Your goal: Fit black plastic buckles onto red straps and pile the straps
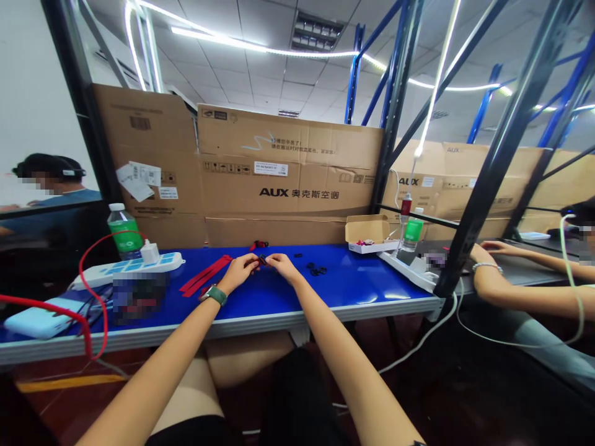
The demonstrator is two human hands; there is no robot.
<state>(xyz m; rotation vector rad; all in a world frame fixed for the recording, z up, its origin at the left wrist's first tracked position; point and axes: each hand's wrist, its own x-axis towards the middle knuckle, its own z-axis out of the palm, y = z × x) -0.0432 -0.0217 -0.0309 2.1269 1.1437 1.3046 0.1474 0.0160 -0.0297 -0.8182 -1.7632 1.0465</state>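
One small dark piece (263, 260) between your fingertips, and a slip is the main risk

Your left hand (239, 274) and right hand (281, 267) meet just over the blue tabletop (353, 279), the fingertips of both closed on the piece, which sits mostly hidden between them and is too small to make out. A loose pinch could drop it among the black rings (315, 269) just right of your right hand, where dark on dark would make it hard to spot. Red straps (204, 275) lie just beside your left hand, with a small red piece (258, 245) beyond your fingers; a sideways pull could snag them, and your wristwatch (214, 295) could catch too. Farther left, a red cable (88, 291) hangs over the table's front edge, so a wide arm sweep could drag it and the power bank (39, 317) beneath it. Well to the right, a co-worker's hand (493, 249) rests at a separate bench.
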